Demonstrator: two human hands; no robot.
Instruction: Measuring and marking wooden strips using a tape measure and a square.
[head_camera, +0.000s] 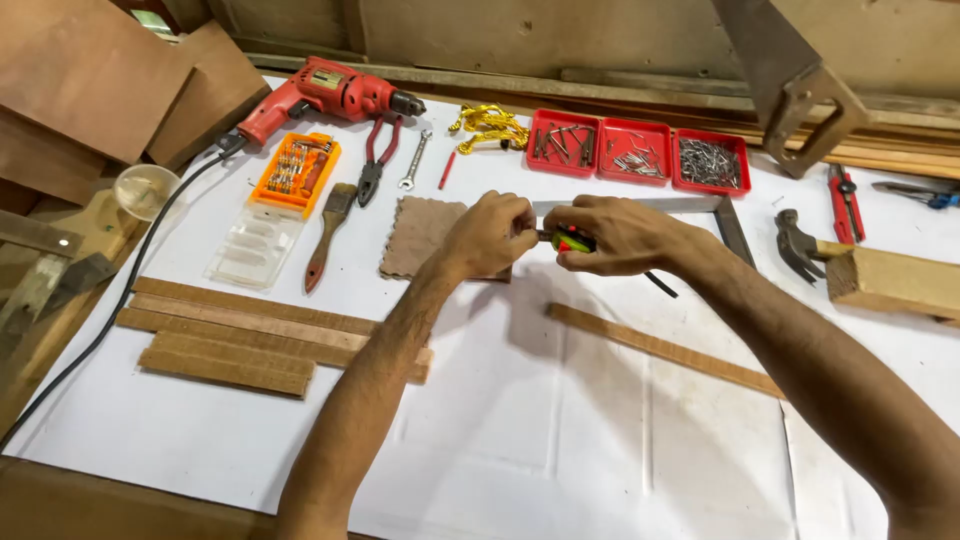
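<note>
R hand (620, 235) gripped tape measure (572, 241) mid-bench, toward far edge. L hand (492, 236) fingers pinched at its end, over sandpaper (420, 236). Wood strip (660, 349) lay just nearer; square (690, 207) behind.

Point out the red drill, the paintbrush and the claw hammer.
Red drill (335, 92), head view, on the middle of its body.
Paintbrush (322, 250), head view, on the wooden handle.
Claw hammer (795, 243), head view, on the dark metal head.
</note>
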